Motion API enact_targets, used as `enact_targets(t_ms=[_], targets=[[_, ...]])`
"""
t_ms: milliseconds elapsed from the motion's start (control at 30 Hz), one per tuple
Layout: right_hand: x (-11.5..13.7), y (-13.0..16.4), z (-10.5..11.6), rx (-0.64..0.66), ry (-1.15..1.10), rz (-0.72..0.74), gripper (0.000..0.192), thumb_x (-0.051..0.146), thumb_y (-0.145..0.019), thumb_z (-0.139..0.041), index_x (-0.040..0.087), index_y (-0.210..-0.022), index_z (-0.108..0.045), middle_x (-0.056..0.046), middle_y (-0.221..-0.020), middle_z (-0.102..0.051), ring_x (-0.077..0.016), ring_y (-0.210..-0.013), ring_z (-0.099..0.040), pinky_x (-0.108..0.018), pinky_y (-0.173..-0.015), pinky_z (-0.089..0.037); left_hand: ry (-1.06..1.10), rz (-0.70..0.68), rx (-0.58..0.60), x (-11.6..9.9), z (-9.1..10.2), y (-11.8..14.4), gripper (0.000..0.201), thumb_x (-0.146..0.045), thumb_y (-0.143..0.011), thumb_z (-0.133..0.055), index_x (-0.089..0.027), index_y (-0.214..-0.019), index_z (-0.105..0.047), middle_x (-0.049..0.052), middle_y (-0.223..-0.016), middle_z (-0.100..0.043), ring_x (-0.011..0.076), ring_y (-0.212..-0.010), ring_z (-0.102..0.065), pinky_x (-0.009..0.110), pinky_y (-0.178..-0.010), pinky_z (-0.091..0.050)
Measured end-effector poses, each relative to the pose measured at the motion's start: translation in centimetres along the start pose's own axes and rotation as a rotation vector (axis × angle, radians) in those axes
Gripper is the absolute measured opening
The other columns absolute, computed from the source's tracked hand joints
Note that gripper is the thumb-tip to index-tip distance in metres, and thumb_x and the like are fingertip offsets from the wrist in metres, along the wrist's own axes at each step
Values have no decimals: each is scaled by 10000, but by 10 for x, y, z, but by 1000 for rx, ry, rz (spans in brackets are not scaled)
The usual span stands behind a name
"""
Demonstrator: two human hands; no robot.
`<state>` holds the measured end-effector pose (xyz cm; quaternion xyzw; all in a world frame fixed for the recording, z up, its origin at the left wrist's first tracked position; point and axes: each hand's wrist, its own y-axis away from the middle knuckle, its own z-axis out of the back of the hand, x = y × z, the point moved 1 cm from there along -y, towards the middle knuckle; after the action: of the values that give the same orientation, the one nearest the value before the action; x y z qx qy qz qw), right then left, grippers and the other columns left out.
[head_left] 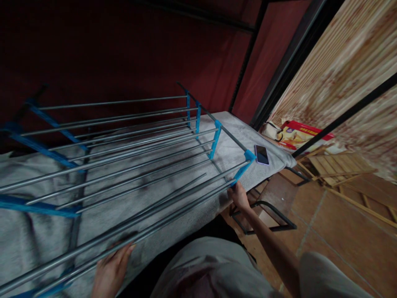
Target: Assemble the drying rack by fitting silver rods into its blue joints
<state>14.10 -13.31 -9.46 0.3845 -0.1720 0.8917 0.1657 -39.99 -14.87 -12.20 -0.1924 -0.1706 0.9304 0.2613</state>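
A shoe rack of grey metal tubes and blue plastic brackets lies over a grey cloth. At its near right corner, the fingers of my right hand are closed around the bottom of a blue bracket. My left hand is lower down on the left, its fingers curled around the near lower tube; some fingertips are hidden behind it. One loose-looking thin tube slants inside the rack, its right end free of any bracket.
A phone lies on the cloth beyond the rack's right corner. A metal-framed chair stands right of the table. Farther right are a red and yellow package and a folded wooden piece. A dark red panel rises behind.
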Motion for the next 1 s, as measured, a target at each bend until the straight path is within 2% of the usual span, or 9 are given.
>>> enact_targets(t_ms=[100, 300, 400, 500, 833, 1000], targets=[[-1, 0, -1, 3, 25, 14, 294, 337, -773, -480, 206, -1030, -534, -106, -984, -649, -272, -925, -617, -405, -843, -500, -24, -24, 28, 0, 1, 0, 566, -507, -1068, -307, -273, -927, -802, -3, -945, -819, 195, -817, -791, 285, -739, -664], [-2, 0, -1, -17, 61, 31, 271, 356, -784, -477, 205, -1004, -528, -101, -954, -635, -260, -885, -613, -407, -848, -514, -1, 9, 27, -2, 2, -2, 613, -572, -1053, -294, -277, -891, -805, 3, -904, -819, 199, -795, -788, 286, -737, -668], [-2, -1, -2, -18, 68, 24, 257, 364, -786, -474, 207, -985, -519, -106, -946, -632, -268, -886, -618, -409, -838, -518, -49, -66, -35, -6, 4, -4, 579, -551, -1060, -315, -262, -904, -792, -3, -895, -818, 192, -783, -787, 278, -711, -660], [-3, -1, -3, -19, 77, 20, 248, 360, -785, -472, 208, -975, -515, -110, -938, -631, -271, -873, -619, -414, -834, -520, -76, -115, -20, -8, 6, -4, 537, -461, -1073, -309, -268, -915, -784, -14, -938, -819, 187, -804, -789, 282, -736, -655], [-5, -1, -4, -28, 61, 47, 220, 324, -775, -506, 223, -971, -505, -80, -941, -610, -249, -883, -589, -399, -838, -514, 56, 116, 81, 5, -3, 4, 427, -470, -1016, -401, -294, -956, -786, -2, -972, -819, 241, -892, -792, 356, -792, -679], [-5, 0, -6, -30, 45, 36, 245, 320, -772, -511, 219, -995, -502, -78, -975, -602, -246, -914, -575, -415, -882, -505, 81, 105, 64, 5, -2, 3, 470, -558, -1023, -391, -285, -973, -771, -9, -967, -819, 217, -878, -792, 308, -789, -663]])
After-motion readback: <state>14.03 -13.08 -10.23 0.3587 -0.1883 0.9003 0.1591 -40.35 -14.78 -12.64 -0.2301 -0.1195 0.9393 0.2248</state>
